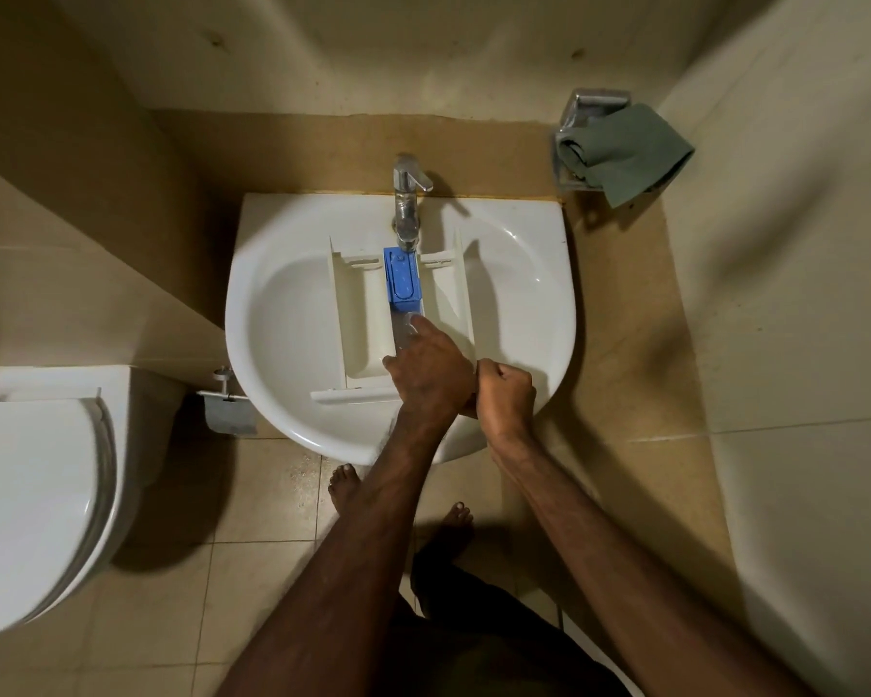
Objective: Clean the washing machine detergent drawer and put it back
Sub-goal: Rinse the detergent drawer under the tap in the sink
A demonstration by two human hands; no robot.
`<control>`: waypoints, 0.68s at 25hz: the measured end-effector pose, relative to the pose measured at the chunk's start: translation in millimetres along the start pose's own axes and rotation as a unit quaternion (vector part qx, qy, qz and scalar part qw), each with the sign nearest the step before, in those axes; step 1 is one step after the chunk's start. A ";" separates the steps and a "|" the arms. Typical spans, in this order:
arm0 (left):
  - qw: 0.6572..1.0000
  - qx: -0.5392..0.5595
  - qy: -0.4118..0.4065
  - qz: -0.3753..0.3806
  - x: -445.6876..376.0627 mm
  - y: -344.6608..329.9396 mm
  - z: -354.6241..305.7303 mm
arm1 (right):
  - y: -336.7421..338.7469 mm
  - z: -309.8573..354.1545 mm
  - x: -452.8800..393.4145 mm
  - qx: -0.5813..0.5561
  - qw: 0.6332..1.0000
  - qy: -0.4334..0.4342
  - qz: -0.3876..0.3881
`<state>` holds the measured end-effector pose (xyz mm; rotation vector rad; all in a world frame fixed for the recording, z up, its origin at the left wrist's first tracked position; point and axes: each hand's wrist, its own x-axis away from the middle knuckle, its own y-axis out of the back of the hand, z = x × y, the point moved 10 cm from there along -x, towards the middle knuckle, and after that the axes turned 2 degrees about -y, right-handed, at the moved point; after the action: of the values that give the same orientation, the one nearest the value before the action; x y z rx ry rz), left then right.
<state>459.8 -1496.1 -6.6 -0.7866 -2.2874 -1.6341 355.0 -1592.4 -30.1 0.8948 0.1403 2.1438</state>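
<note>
A cream detergent drawer point(360, 314) lies in the white sink point(524, 274), its front panel toward me. A blue insert point(401, 279) sits in its middle compartment under the tap point(407, 203). My left hand point(431, 369) reaches into the middle compartment, with its fingers stretched down onto the wet bottom just below the blue insert. My right hand point(505, 394) is curled round the drawer's near right corner and grips it. Whether water is running I cannot tell.
A green cloth point(624, 150) hangs on a metal holder on the wall at the right. A toilet point(36, 495) stands at the left, with a paper holder point(227, 410) beside the sink. My bare feet point(345, 482) stand on the tiled floor.
</note>
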 end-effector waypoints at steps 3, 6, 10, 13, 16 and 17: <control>0.999 -0.036 -0.004 -0.032 4.8 4.8 4.6 | -0.4 -0.3 0.2 0.002 1.000 -0.003 -0.014; 0.998 0.024 0.031 -0.043 -2.0 6.2 6.7 | -0.9 -1.3 1.7 -0.013 1.000 -0.011 -0.003; 0.997 0.055 0.033 -0.047 -10.2 5.9 2.7 | -1.2 -1.0 1.9 -0.005 1.000 -0.012 0.005; 0.997 -0.047 0.007 -0.058 -7.3 13.4 6.9 | -0.7 -1.7 2.5 -0.014 1.000 -0.022 -0.007; 0.989 -0.139 -0.006 -0.052 -3.9 19.9 5.4 | -0.3 -1.8 5.8 -0.012 1.000 -0.017 -0.020; 0.989 -0.139 -0.009 -0.048 -4.4 18.7 4.6 | -0.8 -2.6 7.0 -0.017 0.999 -0.019 -0.021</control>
<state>474.2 -1488.6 4.9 -0.7593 -2.1658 -2.0289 350.8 -1586.3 -28.4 0.9039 0.1035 2.0829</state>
